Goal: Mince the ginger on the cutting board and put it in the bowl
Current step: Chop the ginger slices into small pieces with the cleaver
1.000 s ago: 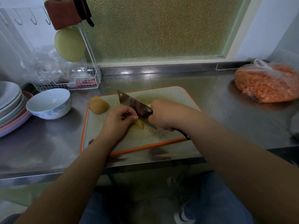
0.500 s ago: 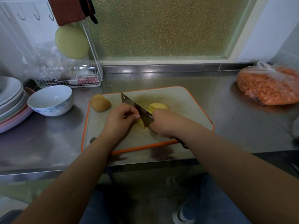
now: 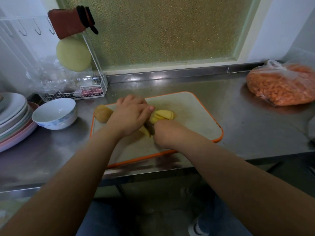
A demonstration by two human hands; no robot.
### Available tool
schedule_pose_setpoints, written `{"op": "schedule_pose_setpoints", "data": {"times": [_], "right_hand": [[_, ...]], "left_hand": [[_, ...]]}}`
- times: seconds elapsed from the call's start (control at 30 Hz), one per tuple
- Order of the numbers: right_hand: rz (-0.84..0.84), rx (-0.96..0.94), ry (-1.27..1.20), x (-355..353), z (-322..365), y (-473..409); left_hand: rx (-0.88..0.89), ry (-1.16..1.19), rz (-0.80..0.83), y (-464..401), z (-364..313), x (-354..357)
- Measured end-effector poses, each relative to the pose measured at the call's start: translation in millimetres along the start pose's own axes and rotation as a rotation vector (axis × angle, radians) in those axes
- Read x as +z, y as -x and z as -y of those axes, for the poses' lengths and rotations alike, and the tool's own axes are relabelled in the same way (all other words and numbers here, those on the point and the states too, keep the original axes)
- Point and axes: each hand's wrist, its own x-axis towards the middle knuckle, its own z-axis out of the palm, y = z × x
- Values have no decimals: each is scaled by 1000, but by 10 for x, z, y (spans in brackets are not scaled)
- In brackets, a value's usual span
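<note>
Head view: one orange-rimmed cutting board (image 3: 196, 116) lies at the middle of the steel table (image 3: 247, 133). On it are three lots of ginger: one unpeeled lump (image 3: 102, 113) at the board's left edge, one fan of yellow slices (image 3: 163, 114) just above the hands, overlapping and leaning toward the right of the frame, and one cut piece (image 3: 144, 131) between the hands. One knife (image 3: 150, 127) shows only as a dark strip, its long axis running from lower right toward upper left. The left hand (image 3: 130, 116) lies over the blade, fingers together and extended toward the right. The right hand (image 3: 167, 133) curls around the knife's hidden handle. One white bowl (image 3: 55, 114) sits left of the board, beside one stack of plates (image 3: 13, 114). One bag of orange pieces (image 3: 281, 86) lies at the right edge.
</note>
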Motion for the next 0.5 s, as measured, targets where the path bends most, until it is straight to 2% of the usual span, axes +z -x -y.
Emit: {"op": "schedule_pose_setpoints", "data": {"times": [0.03,0.1,0.23,0.37,0.5], "right_hand": [[-13,-1,-7,-1,-9,-4],[-11,14,-18,-2,-28,-22],[21,43,-55,-9,-48,-55],[60,56,-47,12,-51,-107],[-4,36,-64,40,-71,-92]], "left_hand": [[11,-58,106,-67,-2,-20],[43,-141,208,-165,32,-4],[95,-193,283,-237,113,66],[119,-228,290,-289,80,54],[66,-133,347,-337,113,33]]}}
